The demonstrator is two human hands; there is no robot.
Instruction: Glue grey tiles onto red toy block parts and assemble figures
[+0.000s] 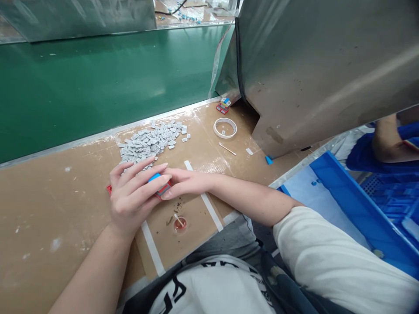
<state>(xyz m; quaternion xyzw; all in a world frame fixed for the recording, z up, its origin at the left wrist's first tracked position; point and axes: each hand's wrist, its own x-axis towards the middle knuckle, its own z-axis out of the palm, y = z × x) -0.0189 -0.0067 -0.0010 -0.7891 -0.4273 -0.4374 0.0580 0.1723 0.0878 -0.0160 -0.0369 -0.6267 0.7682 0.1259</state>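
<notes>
My left hand curves over a small plastic piece with blue, grey and red parts, its fingers resting on the top and near side. From the right, my right hand grips the same piece between thumb and fingers. Much of it is hidden by my fingers. A bit of red plastic peeks out left of my left hand. Just beyond my fingers lies a heap of small grey tiles. Nearer to me is a small round dish of reddish liquid with a cotton swab in it.
A white tape roll, a loose swab and a red, yellow and blue piece lie at the back right. Behind the brown table runs a green belt. A metal housing overhangs the right; a blue tray and another person's arm are beyond.
</notes>
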